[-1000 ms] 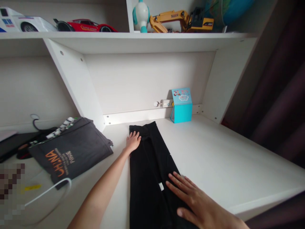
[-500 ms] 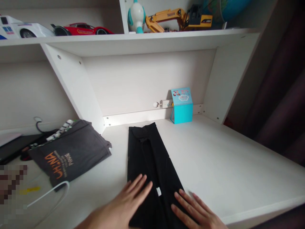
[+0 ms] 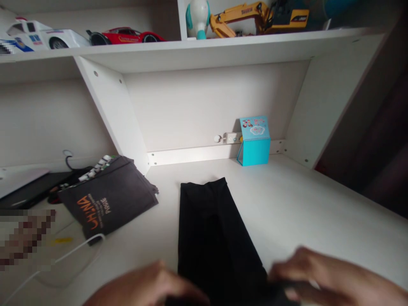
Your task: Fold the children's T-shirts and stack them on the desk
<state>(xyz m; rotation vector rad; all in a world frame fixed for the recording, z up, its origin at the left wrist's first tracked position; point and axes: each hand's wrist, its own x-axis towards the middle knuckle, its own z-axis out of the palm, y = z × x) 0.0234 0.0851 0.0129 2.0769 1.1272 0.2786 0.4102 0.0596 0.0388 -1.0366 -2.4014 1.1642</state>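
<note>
Gripping black trousers (right hand, seemingly)

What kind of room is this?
Probably a child's bedroom or study corner: there's a white desk, and the shelf above it holds a toy excavator and a red toy car.

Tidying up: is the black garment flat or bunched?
Flat: the black garment lies smooth on the desk; the left hand and right hand hide its near end.
</note>
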